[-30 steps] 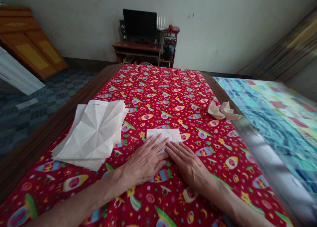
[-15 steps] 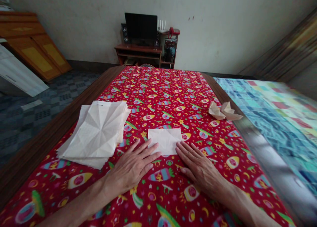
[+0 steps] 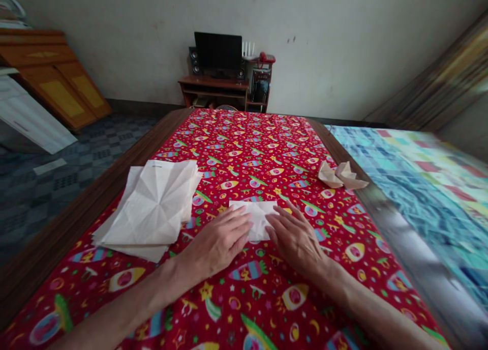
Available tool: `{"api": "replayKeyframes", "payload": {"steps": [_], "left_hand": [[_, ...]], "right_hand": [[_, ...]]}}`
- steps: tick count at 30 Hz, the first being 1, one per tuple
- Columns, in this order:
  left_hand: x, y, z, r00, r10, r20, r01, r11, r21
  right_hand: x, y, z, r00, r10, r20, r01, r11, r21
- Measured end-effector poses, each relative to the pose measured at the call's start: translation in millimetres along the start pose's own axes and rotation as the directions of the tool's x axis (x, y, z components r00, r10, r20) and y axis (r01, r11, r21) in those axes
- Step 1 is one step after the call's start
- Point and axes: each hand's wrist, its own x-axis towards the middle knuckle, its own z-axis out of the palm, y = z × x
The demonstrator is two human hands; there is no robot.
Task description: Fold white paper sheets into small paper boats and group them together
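A small folded white sheet of paper [image 3: 259, 219] with faint creases lies flat in front of me on a red patterned cloth [image 3: 244, 299]. My left hand [image 3: 224, 235] rests over its left part, fingers extended and lying close together. Along the paper's right edge sits my right hand [image 3: 297, 233], its fingers slightly bent and a little apart. Neither hand grips the paper. The sheet's left and right ends are partly hidden beneath the fingers.
A stack of creased paper sheets [image 3: 152, 207] lies to the left. Two folded paper shapes [image 3: 341, 176] stand at the right near the wooden table edge [image 3: 335, 144]. Beyond are a desk with a monitor [image 3: 218, 54], a cabinet [image 3: 68, 80] and a bed [image 3: 412, 187].
Both hands have moved further over the paper, covering more of its ends. Their fingers are more bent than before. The camera view has tilted up slightly.
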Motion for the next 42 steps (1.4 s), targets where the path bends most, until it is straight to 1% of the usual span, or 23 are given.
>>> {"api": "replayKeyframes", "payload": {"steps": [2,5,8,11,13,14,15,17,18,19,22,27,30,34,37,40,42], "left_hand": [[11.2,-0.8,9.0,0.995,-0.017,0.096,0.013,0.999,0.042],[13.8,-7.1,20.1,0.982,-0.058,0.179,0.036,0.992,0.123],[4.9,-15.1,20.8,0.974,-0.094,0.204,0.055,0.98,0.19],[-4.9,-20.2,14.7,0.972,-0.099,0.212,0.047,0.971,0.235],[-9.2,-21.6,11.7,0.973,-0.098,0.21,0.041,0.965,0.26],[-10.4,-21.9,11.0,0.974,-0.098,0.205,0.04,0.962,0.269],[-11.1,-22.0,10.8,0.975,-0.098,0.202,0.039,0.96,0.277],[-11.0,-21.9,11.2,0.973,-0.103,0.204,0.041,0.957,0.288],[-10.5,-21.7,11.4,0.971,-0.113,0.212,0.047,0.955,0.294],[-9.8,-21.6,11.5,0.967,-0.126,0.222,0.055,0.952,0.3],[-7.7,-21.1,10.4,0.954,-0.17,0.247,0.087,0.945,0.314],[-5.9,-20.5,7.7,0.944,-0.21,0.255,0.132,0.947,0.293],[-6.6,-21.2,9.6,0.953,-0.205,0.222,0.14,0.95,0.278],[-7.6,-22.8,13.2,0.975,-0.168,0.144,0.125,0.955,0.269],[-6.7,-22.7,11.7,0.989,-0.107,0.1,0.08,0.965,0.249],[-6.7,-22.0,9.6,0.997,0.014,0.073,-0.029,0.975,0.219],[-8.3,-22.1,10.1,0.992,0.111,0.055,-0.121,0.966,0.23]], "right_hand": [[6.5,3.4,8.3,0.994,-0.04,0.105,0.04,0.999,-0.002],[3.1,14.6,17.8,0.967,-0.065,0.246,0.066,0.998,0.003],[-9.3,27.1,19.6,0.956,-0.041,0.29,0.046,0.999,-0.008],[-19.2,29.4,15.4,0.966,0.034,0.258,-0.022,0.999,-0.049],[-20.6,21.2,11.1,0.975,0.08,0.206,-0.065,0.995,-0.08],[-19.5,14.4,8.9,0.981,0.082,0.175,-0.068,0.994,-0.087],[-17.4,6.4,6.9,0.987,0.043,0.156,-0.031,0.997,-0.076],[-10.7,-10.1,3.9,0.99,-0.089,0.107,0.094,0.995,-0.041],[-6.7,-17.4,3.2,0.982,-0.147,0.12,0.151,0.988,-0.021],[-2.9,-23.4,3.1,0.971,-0.178,0.162,0.181,0.983,-0.002],[4.6,-32.6,5.4,0.956,-0.203,0.213,0.212,0.977,-0.02],[4.2,-37.1,8.7,0.964,-0.204,0.173,0.228,0.965,-0.131],[5.2,-42.7,7.1,0.961,-0.196,0.194,0.232,0.956,-0.18],[8.7,-47.2,7.1,0.959,-0.171,0.225,0.225,0.944,-0.242],[8.0,-44.9,11.1,0.963,-0.169,0.208,0.213,0.953,-0.214],[5.2,-41.0,16.4,0.971,-0.18,0.156,0.207,0.962,-0.179],[4.1,-39.4,18.4,0.979,-0.152,0.138,0.174,0.972,-0.16]]}}
